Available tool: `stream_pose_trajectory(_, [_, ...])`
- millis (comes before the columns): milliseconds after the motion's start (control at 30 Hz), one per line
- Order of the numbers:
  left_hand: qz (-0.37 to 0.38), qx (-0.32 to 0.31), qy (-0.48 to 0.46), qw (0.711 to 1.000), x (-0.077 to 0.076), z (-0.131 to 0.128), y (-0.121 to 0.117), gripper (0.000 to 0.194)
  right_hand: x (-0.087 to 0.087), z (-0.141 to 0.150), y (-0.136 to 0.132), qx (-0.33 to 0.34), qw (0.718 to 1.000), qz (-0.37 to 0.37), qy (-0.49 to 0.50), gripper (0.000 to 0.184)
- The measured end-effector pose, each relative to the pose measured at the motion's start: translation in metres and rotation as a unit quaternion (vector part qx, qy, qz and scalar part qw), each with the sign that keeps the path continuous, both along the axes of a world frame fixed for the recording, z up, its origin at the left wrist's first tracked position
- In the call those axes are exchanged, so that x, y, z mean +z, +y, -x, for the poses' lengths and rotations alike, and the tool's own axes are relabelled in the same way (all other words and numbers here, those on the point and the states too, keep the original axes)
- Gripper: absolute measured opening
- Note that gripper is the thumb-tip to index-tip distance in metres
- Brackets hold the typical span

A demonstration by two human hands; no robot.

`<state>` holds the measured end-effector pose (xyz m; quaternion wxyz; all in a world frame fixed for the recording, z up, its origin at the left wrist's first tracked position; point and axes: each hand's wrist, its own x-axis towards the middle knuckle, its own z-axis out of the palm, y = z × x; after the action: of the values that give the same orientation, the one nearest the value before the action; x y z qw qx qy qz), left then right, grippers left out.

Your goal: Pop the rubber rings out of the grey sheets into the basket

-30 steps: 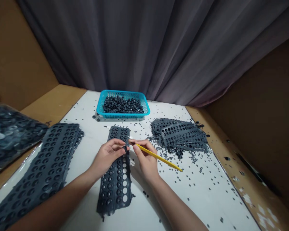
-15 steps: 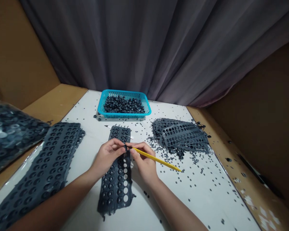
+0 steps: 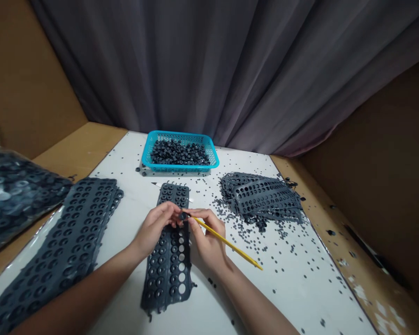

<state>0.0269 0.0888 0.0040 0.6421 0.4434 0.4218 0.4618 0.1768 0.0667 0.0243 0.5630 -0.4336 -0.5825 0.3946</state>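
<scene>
A long dark rubber sheet (image 3: 167, 260) of moulded rings lies on the white table (image 3: 293, 288) in front of me, with one column of holes punched empty. My left hand (image 3: 157, 228) rests on its upper part, fingers pinched on a small dark ring (image 3: 183, 216). My right hand (image 3: 207, 237) is closed on a thin yellow stick (image 3: 230, 244), whose tip meets that ring at the sheet's right edge.
A blue basket (image 3: 212, 160) of loose dark rings stands at the back. A pile of emptied sheets (image 3: 265, 197) lies to the right amid scattered black bits. Full sheets (image 3: 66, 242) are stacked at the left, beside a clear bag of parts (image 3: 14, 195). Cardboard walls and a grey curtain enclose the table.
The far end of the yellow stick has swung lower and toward me. My hands have drawn together over the ring at the sheet's right edge.
</scene>
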Motion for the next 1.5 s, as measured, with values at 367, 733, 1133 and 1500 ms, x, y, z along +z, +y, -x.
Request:
stream_pose_trajectory(367, [-0.075, -0.079, 0.096, 0.989, 0.008, -0.001, 0.003, 0.032, 0.001, -0.005, -0.001, 0.011, 0.999, -0.027, -0.043, 0.009])
stream_pose_trajectory(733, [-0.107, -0.05, 0.133, 0.984, 0.001, -0.003, -0.001, 0.025, -0.001, -0.005, 0.001, -0.007, 0.992, -0.076, -0.103, 0.013])
stream_pose_trajectory(1133, [-0.227, -0.037, 0.235, 0.944, 0.01, -0.001, -0.007, 0.023, -0.013, -0.009, 0.01, -0.057, 0.993, -0.004, -0.107, 0.011])
stream_pose_trajectory(1500, [-0.144, -0.062, 0.182, 0.971, 0.008, 0.001, -0.008, 0.034, -0.014, -0.008, 0.012, -0.074, 0.994, 0.049, -0.07, 0.013])
